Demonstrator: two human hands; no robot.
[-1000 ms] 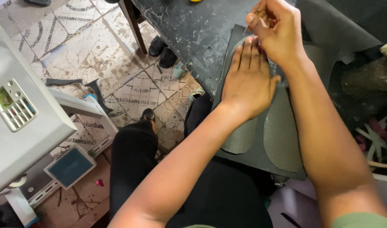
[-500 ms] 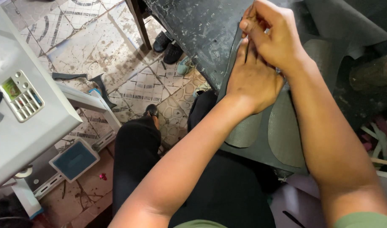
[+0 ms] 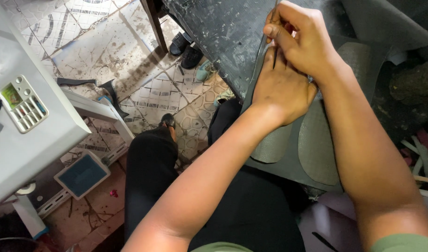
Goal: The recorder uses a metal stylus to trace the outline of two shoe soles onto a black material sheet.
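Nearest the camera, the legs (image 3: 148, 186) in black trousers sit over a tiled floor (image 3: 97, 42). A grey machine (image 3: 22, 130) stands at left, with a blue pedal (image 3: 82, 175) below it.

The grey sheet (image 3: 288, 168) lies on the worktable (image 3: 223, 32) edge above the lap. Two oval cutouts (image 3: 316, 144) are marked in it.

The left hand (image 3: 281, 86) rests flat on the sheet, palm down, fingers together, pressing it in place.

The right hand (image 3: 300, 37) is directly above and touching the left hand. Its thumb and fingers are pinched together on a thin tool; the tool is mostly hidden.

Beyond, black shoes (image 3: 186, 46) lie under the table.
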